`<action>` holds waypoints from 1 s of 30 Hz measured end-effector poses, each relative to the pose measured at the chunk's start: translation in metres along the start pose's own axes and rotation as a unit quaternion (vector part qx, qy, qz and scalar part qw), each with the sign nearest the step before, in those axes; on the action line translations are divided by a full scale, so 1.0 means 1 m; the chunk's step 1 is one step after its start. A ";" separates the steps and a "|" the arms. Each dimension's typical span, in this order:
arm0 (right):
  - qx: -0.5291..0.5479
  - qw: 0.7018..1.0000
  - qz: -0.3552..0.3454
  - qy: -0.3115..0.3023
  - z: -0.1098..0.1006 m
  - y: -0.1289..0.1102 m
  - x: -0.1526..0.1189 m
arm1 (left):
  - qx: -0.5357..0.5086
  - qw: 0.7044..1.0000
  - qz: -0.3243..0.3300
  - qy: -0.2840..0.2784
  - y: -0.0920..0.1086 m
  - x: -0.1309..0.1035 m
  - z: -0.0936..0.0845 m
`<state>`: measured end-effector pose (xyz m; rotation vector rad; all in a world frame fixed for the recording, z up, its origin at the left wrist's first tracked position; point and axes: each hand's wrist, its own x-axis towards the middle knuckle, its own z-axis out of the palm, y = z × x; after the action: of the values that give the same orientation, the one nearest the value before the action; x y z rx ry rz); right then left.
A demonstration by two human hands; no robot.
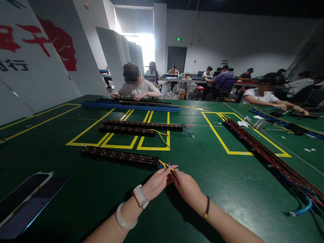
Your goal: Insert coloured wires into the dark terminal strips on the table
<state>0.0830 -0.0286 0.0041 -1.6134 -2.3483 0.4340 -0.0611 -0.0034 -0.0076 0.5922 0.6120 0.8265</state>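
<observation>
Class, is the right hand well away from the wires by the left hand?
No, the right hand and left hand meet at the yellow wires leaving one end of a dark strip.

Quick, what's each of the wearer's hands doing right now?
Left hand: closed, pinching the wires.
Right hand: closed on the same wires near their ends; its exact grip is partly hidden.

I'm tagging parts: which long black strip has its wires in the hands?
The long black strip beyond the left hand: that hand and the right hand hold its thin yellow wires; other strips lie apart from both.
</observation>
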 end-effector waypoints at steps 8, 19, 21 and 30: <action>-0.234 0.964 -0.101 0.079 0.016 -0.008 -0.004 | 0.035 0.999 -0.018 0.021 0.000 0.000 -0.001; -0.141 0.970 -0.136 0.141 -0.021 -0.009 -0.008 | -0.030 0.998 -0.022 0.044 0.000 0.000 -0.001; -0.119 0.976 -0.132 0.129 -0.027 -0.006 -0.008 | -0.033 0.998 -0.022 0.042 0.001 -0.001 0.000; -0.095 0.970 -0.220 0.049 -0.050 0.004 -0.008 | -0.033 0.999 -0.015 0.012 -0.001 0.003 -0.006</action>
<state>0.1076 -0.0296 0.0480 -1.0941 -2.6315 0.0364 -0.0630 -0.0004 -0.0134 0.5130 0.6117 0.8223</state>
